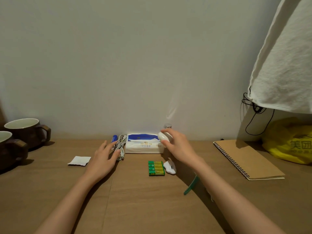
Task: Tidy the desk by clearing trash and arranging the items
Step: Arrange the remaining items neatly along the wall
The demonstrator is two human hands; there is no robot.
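My right hand [177,144] grips a small white oval object [163,137] in the air, just right of the white and blue tissue pack [143,146] at the wall. My left hand [104,157] lies flat with fingers spread, its fingertips touching a coiled white cable [120,146] beside a blue pen [114,139]. A green battery pack [156,168] and a white clip-like item [169,167] lie in front of the tissues. A small white sachet [79,160] lies to the left. Part of a green strip [190,185] shows under my right forearm.
Two brown mugs [25,132] stand at the far left. A spiral kraft notebook [246,159] lies at the right, with a yellow plastic bag [290,142] behind it under hanging white cloth [283,65] and black cords. A silver cap [167,126] shows behind my right hand.
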